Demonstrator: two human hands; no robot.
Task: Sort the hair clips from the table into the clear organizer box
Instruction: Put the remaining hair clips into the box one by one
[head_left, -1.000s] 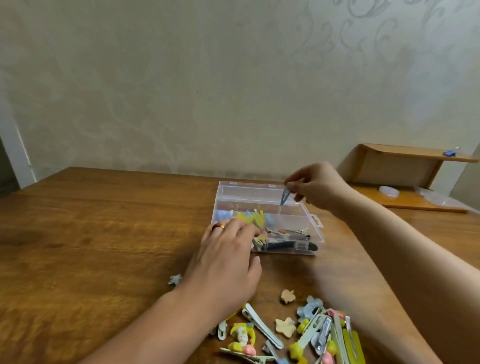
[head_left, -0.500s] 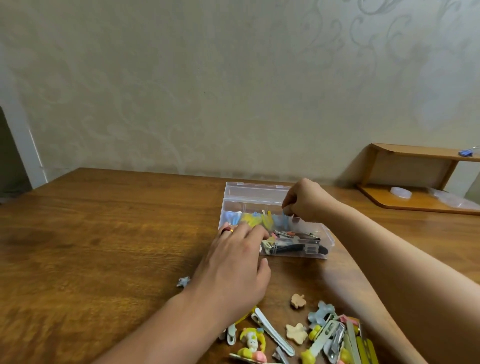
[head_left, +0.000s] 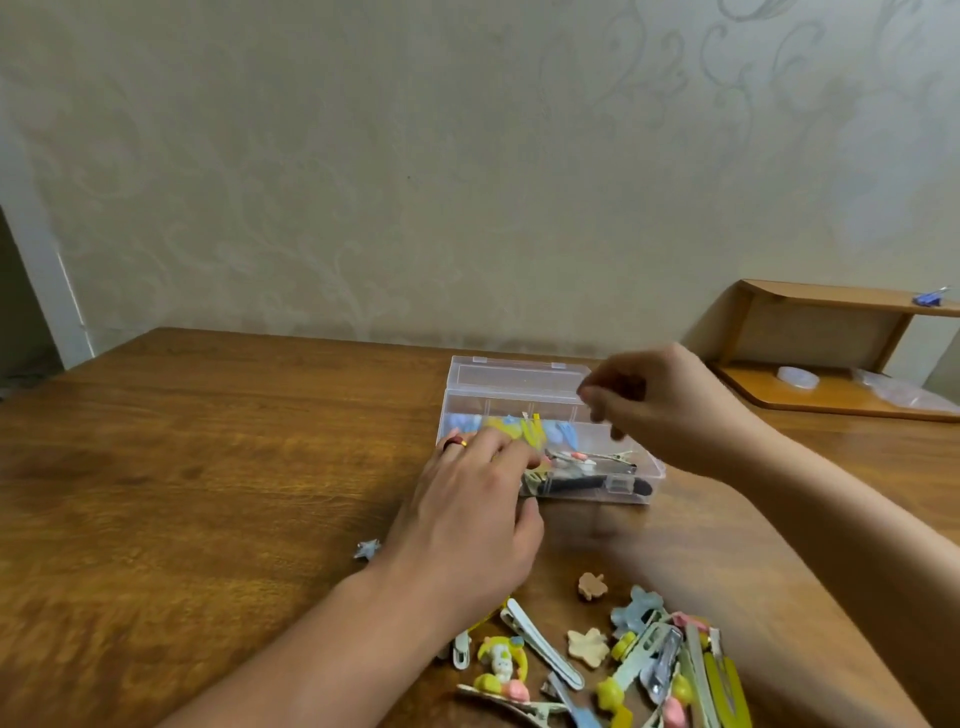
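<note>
The clear organizer box (head_left: 519, 382) stands open on the wooden table (head_left: 208, 467), with blue and yellow clips in its back compartments and a black clip (head_left: 571, 486) and metal ones in front. My left hand (head_left: 467, 514), a ring on one finger, lies palm down on the box's near left corner. My right hand (head_left: 660, 410) hovers above the box's right side, blurred, fingers loosely curled with nothing visible in them. A blue clip (head_left: 565, 431) lies in the box just left of it. A pile of loose hair clips (head_left: 649, 660) sits near the table's front edge.
A small star clip (head_left: 367, 549) lies left of my left wrist, and a beige flower clip (head_left: 592, 586) lies above the pile. A low wooden shelf (head_left: 831, 301) stands at the back right, with a blue clip (head_left: 930, 298) on top and clear plastic pieces (head_left: 797, 376) below.
My right hand carried a blue clip down into the box, let it go, and has risen with nothing in it. My left hand stayed on the box corner.
</note>
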